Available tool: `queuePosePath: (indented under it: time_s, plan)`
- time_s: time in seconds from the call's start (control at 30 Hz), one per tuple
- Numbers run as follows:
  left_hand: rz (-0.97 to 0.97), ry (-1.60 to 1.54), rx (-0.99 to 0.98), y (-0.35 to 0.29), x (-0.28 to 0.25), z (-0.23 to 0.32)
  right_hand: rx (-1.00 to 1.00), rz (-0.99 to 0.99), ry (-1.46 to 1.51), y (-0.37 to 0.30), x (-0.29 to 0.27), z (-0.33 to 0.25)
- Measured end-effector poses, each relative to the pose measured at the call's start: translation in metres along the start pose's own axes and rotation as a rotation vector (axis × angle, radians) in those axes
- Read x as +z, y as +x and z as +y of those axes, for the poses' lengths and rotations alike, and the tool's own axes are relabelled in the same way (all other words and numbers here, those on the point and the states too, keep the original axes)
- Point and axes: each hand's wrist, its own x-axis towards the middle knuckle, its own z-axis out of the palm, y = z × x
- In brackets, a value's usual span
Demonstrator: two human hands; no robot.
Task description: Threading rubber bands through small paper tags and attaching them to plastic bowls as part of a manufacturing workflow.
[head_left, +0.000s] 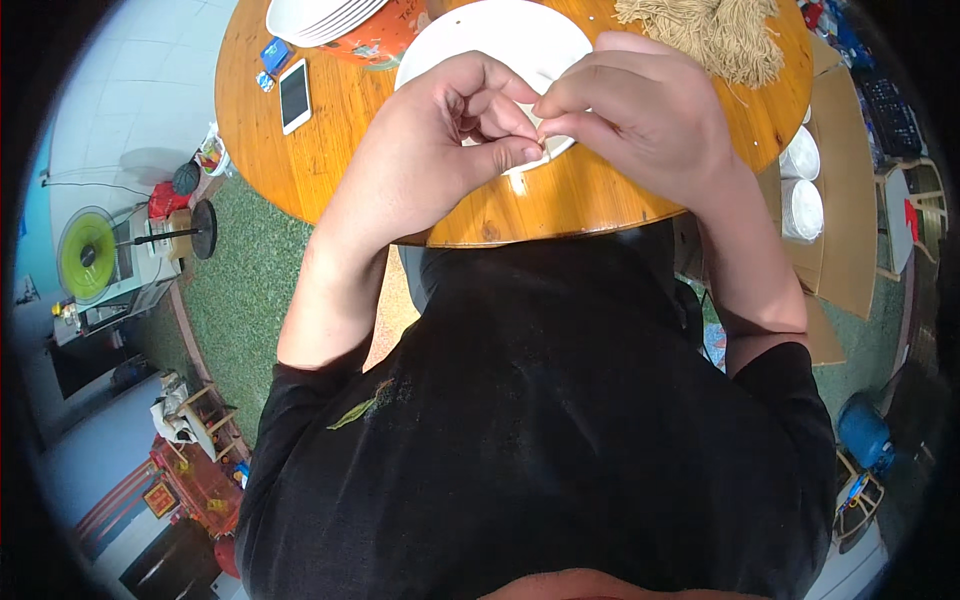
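My left hand (440, 140) and my right hand (650, 115) meet over the near part of a white round plate (480, 35) on a wooden table. The left thumb presses against the curled fingers, and the right thumb and forefinger are pinched together close beside them. Whatever is between the fingertips is too small and too covered to make out. Beyond my right hand lies a bundle of thin beige strings (735, 45), its loose ends spread on the tabletop.
On the round wooden table (255, 140), a white phone (295, 97), a small blue packet (276, 53) and stacked white dishes (320, 18) by an orange patterned container (385, 40) stand left. White tubs (802, 210) and cardboard (850, 190) are right; a green fan (87, 254) is far left.
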Motion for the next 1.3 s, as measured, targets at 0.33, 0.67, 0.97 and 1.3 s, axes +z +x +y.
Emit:
queuePosePath:
  time_s: [0.33, 0.67, 0.97, 1.3]
  plan:
    - [-0.023, 0.065, 0.008, 0.005, -0.002, -0.001, -0.104, 0.088, 0.07, 0.005, 0.003, 0.003]
    - [-0.001, -0.08, -0.057, 0.006, -0.005, 0.0, 0.088, 0.239, -0.195, 0.002, 0.011, -0.01]
    - [0.018, -0.035, -0.122, 0.012, -0.004, 0.007, 0.384, 0.304, -0.029, -0.045, 0.037, -0.053]
    - [-0.015, 0.056, -0.119, 0.013, -0.005, 0.009, 0.407, 0.352, -0.067, -0.048, 0.048, -0.049]
